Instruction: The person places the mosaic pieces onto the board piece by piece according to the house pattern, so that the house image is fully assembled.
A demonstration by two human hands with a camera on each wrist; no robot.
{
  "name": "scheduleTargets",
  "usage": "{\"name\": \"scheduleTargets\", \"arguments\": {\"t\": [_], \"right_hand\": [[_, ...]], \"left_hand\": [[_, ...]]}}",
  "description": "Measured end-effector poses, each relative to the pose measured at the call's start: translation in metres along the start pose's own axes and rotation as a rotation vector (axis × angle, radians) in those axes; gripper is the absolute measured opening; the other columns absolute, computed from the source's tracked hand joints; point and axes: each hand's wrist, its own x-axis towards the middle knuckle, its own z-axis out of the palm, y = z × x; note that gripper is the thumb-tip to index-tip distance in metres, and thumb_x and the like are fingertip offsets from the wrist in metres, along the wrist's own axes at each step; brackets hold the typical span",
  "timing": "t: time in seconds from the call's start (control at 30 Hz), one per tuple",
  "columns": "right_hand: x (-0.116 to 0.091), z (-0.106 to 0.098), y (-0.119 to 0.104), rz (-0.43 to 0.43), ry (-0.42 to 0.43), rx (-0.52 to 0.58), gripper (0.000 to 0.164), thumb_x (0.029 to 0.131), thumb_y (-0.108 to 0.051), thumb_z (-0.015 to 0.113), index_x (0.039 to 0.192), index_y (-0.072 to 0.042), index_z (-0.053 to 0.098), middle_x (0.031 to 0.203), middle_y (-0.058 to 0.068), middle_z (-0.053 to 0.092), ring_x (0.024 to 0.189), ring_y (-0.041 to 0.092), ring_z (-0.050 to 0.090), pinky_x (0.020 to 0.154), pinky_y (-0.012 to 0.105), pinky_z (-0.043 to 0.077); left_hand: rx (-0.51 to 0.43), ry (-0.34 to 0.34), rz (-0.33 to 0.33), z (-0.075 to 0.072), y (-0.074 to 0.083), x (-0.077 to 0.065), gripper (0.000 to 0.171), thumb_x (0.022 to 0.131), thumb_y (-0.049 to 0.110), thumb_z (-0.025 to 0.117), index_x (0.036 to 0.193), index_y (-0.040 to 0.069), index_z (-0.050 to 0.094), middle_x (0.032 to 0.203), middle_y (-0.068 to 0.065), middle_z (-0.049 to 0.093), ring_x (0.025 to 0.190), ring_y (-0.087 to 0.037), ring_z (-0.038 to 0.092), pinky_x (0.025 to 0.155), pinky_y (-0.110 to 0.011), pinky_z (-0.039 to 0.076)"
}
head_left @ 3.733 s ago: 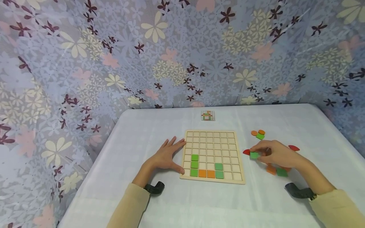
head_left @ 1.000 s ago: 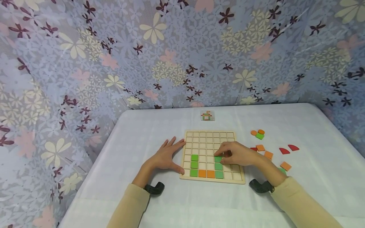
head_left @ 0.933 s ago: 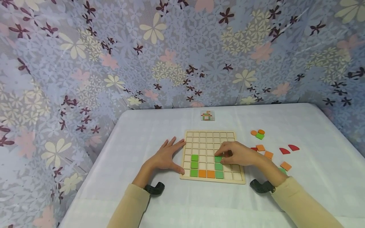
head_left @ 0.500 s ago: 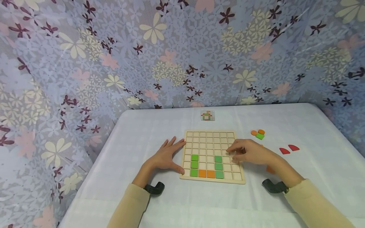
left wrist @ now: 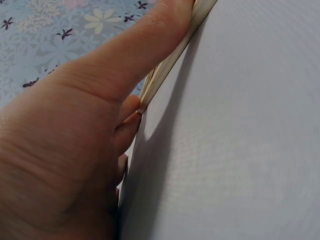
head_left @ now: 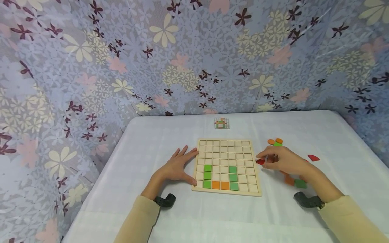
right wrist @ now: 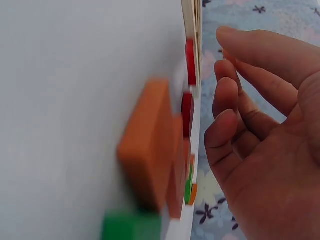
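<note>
My left hand (head_left: 176,167) is spread along the left edge of a wooden grid board (head_left: 224,150), its thumb and fingertips against the frame. The board carries a column of light green square tiles (head_left: 207,176), two orange tiles (head_left: 216,185) in the bottom row, and a darker green column (head_left: 233,178). Just past the board's right edge, my right hand (head_left: 285,162) hovers over a red fan-shaped piece (head_left: 260,162). In the right wrist view, thumb and fingers are bent but apart, and the red pieces (right wrist: 190,62) lie below them on the cloth.
Under and beyond my right hand lie orange tiles (head_left: 289,180), a green tile (head_left: 301,184), another red piece (head_left: 313,157) and orange discs (head_left: 271,141) by a light green tile (head_left: 278,144). A small pattern card (head_left: 222,123) lies behind the board.
My right hand brought a green tile from the right, set it atop the darker green column and let go. It has since moved right to the red piece. My left hand has stayed put.
</note>
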Motion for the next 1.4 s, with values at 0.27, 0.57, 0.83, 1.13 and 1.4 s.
{"name": "scheduleTargets", "arguments": {"t": [0.27, 0.57, 0.83, 1.13, 1.4], "right_hand": [[-0.010, -0.013, 0.013, 0.000, 0.021, -0.018, 0.036, 0.084, -0.027, 0.077, 0.117, -0.018, 0.069, 0.102, -0.002, 0.063, 0.080, 0.020, 0.050, 0.063, 0.025, 0.046], [-0.015, -0.021, 0.027, 0.083, 0.105, -0.085, 0.036, 0.084, -0.026, 0.076, 0.117, -0.015, 0.069, 0.105, 0.003, 0.061, 0.085, 0.023, 0.050, 0.063, 0.029, 0.049], [-0.016, -0.022, 0.034, 0.104, 0.143, -0.126, 0.035, 0.082, -0.019, 0.076, 0.115, -0.013, 0.069, 0.101, 0.002, 0.059, 0.088, 0.022, 0.048, 0.064, 0.029, 0.047], [-0.013, -0.019, 0.038, 0.160, 0.119, -0.145, 0.032, 0.083, -0.019, 0.074, 0.115, -0.014, 0.070, 0.099, 0.003, 0.056, 0.086, 0.023, 0.046, 0.065, 0.030, 0.045], [-0.012, -0.018, 0.038, 0.154, 0.118, -0.153, 0.032, 0.082, -0.015, 0.074, 0.113, -0.012, 0.071, 0.099, 0.005, 0.056, 0.084, 0.023, 0.045, 0.064, 0.032, 0.042]], "left_hand": [[-0.002, -0.001, -0.017, 0.000, 0.000, 0.001, 0.125, 0.053, 0.084, 0.068, 0.155, 0.027, 0.022, 0.158, 0.014, 0.014, 0.146, -0.022, 0.000, 0.115, -0.043, -0.003], [0.001, 0.001, -0.015, 0.001, 0.000, 0.001, 0.125, 0.053, 0.083, 0.069, 0.154, 0.027, 0.023, 0.158, 0.014, 0.015, 0.146, -0.022, 0.001, 0.115, -0.043, -0.002], [0.007, -0.004, -0.015, 0.001, 0.001, 0.002, 0.125, 0.053, 0.084, 0.067, 0.154, 0.027, 0.022, 0.158, 0.013, 0.015, 0.146, -0.022, 0.001, 0.115, -0.043, -0.002], [-0.002, 0.011, 0.005, 0.001, -0.001, 0.002, 0.125, 0.053, 0.084, 0.067, 0.154, 0.025, 0.023, 0.158, 0.011, 0.017, 0.146, -0.025, 0.002, 0.115, -0.044, -0.002], [0.002, 0.010, 0.005, 0.000, 0.000, 0.001, 0.124, 0.054, 0.084, 0.067, 0.154, 0.025, 0.024, 0.158, 0.011, 0.017, 0.146, -0.024, 0.003, 0.115, -0.044, -0.001]]}}
